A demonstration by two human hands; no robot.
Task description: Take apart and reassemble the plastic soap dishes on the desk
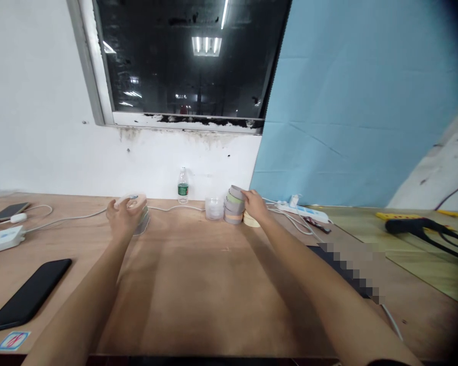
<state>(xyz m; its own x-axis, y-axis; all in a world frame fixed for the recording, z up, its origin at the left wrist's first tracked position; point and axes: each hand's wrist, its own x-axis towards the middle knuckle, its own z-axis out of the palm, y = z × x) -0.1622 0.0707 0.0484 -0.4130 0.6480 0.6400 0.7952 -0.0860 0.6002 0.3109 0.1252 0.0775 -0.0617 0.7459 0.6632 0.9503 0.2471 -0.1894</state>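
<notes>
At the back of the wooden table, my left hand (122, 216) has its fingers curved round a pale roll of tape (137, 200) on top of a small stack. Something clear and greenish shows beneath that roll. My right hand (255, 206) pinches the rim of a grey roll of tape (236, 192), which tilts on top of another stack of rolls (233, 216) with grey, green and orange bands. Low beside this stack, partly under my right hand, are cream rolls (251, 220). Clear plastic cups or rolls (214, 208) stand just left of the banded stack.
A plastic bottle (182, 187) stands by the wall between my hands. A black phone (28, 295) and a white power strip (3, 239) lie at left. Another power strip (304, 211) with cables and a dark flat object (339, 269) are at right.
</notes>
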